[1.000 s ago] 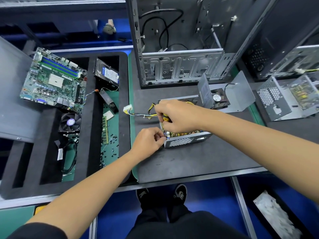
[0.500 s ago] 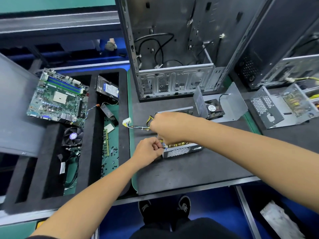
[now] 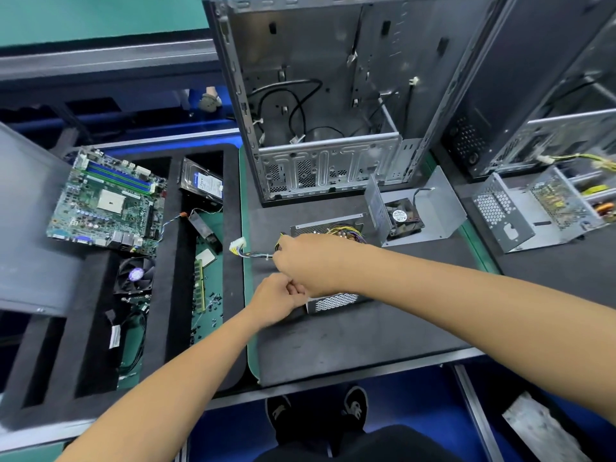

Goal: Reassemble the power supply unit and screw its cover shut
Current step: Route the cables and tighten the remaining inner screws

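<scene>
On the dark counter (image 3: pixel 366 335), near its left edge, sits the open power supply unit (image 3: pixel 333 300), mesh wall facing me. My right hand (image 3: pixel 313 261) is curled around its wire bundle (image 3: pixel 256 254). My left hand (image 3: pixel 276 300) is curled at the unit's near-left corner; what it pinches is hidden. Fan cover (image 3: pixel 430 208) lies far right.

Both bare forearms are extended forward and converge. The right hand (image 3: pixel 313 263) is curled, knuckles up, above the left hand (image 3: pixel 278 300), which is closed in a pinch.
</scene>
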Motion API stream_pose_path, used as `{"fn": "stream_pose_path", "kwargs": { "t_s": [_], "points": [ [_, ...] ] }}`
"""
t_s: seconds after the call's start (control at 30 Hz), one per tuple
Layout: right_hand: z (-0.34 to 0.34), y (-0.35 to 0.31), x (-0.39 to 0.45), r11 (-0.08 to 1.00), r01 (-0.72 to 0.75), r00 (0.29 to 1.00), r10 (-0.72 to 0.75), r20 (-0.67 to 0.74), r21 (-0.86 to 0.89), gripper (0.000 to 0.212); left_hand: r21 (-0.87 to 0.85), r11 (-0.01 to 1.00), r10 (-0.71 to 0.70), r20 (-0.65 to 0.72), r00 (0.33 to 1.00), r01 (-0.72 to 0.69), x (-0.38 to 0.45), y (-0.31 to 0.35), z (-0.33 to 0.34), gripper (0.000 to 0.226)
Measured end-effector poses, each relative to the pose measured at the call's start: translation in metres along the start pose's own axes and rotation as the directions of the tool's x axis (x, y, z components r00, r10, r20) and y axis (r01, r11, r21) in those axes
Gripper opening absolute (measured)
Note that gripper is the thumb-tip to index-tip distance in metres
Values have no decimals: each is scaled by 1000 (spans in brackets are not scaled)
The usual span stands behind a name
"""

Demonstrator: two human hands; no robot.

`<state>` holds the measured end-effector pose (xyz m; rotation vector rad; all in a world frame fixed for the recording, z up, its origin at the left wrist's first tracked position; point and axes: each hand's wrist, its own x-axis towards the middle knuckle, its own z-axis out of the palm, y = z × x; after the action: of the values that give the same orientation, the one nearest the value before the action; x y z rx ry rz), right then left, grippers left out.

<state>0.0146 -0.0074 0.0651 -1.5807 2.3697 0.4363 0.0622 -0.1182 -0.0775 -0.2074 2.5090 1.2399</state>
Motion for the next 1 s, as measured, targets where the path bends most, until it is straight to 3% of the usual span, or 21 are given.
{"fn": "stream_pose_path", "kwargs": {
  "t_s": [0.1,0.2,0.3,0.47,0.57,0.73,0.83,1.0],
  "points": [
    [-6,1,1,1000,6,1000,-6,-24,-6,9,-20,999,-28,29,999,28,-1,2,-2,17],
    [-5,0,4,999,9,1000,-10,-23,-41,19,-34,999,-40,25,999,41,-3,3,-3,8],
    [0,-5,5,995,-46,998,43,-35,-92,13,-74,995,-64,15,998,65,-5,6,-5,35],
    [3,-3,-6,991,-109,991,102,-89,-77,23,-102,993,-47,37,998,51,-5,5,-6,16],
    [2,-4,-8,995,-84,996,83,19,60,37,-110,993,-36,40,999,40,-4,6,-6,12],
    [-4,-2,-9,999,-13,999,13,-30,30,26,-126,987,-87,80,993,97,-2,5,-8,27],
    [-6,-5,-9,999,-1,998,-1,-64,-33,18,-136,984,-99,99,990,112,-1,6,-8,19],
    [-3,-4,-14,996,-74,993,69,-98,-47,24,-114,987,-107,88,990,117,0,7,-7,16]
  ]
}}
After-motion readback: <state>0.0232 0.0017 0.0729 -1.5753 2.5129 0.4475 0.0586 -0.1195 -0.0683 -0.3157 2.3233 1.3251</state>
